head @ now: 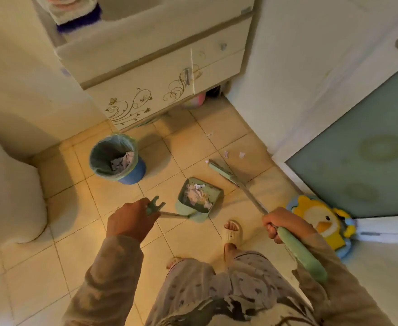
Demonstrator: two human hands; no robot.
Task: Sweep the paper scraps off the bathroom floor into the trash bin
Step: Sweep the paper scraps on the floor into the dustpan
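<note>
View from above, looking down at a tiled bathroom floor [59,260], with the person's two sleeved arms reaching forward. At far left is the curved white edge of a toilet [10,184]. Just right of it, in front of a decorated cabinet [146,90], stands a small blue trash bin [117,158] lined with a pale green bag; crumpled paper lies inside it, on the right side, and the bin is far from full. Nearer the viewer, the left hand [129,220] has its fingers curled round the top of a long-handled green dustpan [199,198]. The pan rests on the tiles with its open mouth facing away and to the right, probably so that the broom can push into it. It holds a heap of pale paper, not yet emptied, and sits near the bin but apart from it. To the right, the green broom [224,172] slants across the floor, its head just beyond the pan. A few loose paper scraps [241,154] lie on the tiles past the broom head, near the door frame, so the broom seems placed to draw them back. The right hand [280,223] is closed firmly round the broom shaft, above its green grip. Behind it, against a frosted door [358,149], lies a yellow duck-shaped item [320,220]
</note>
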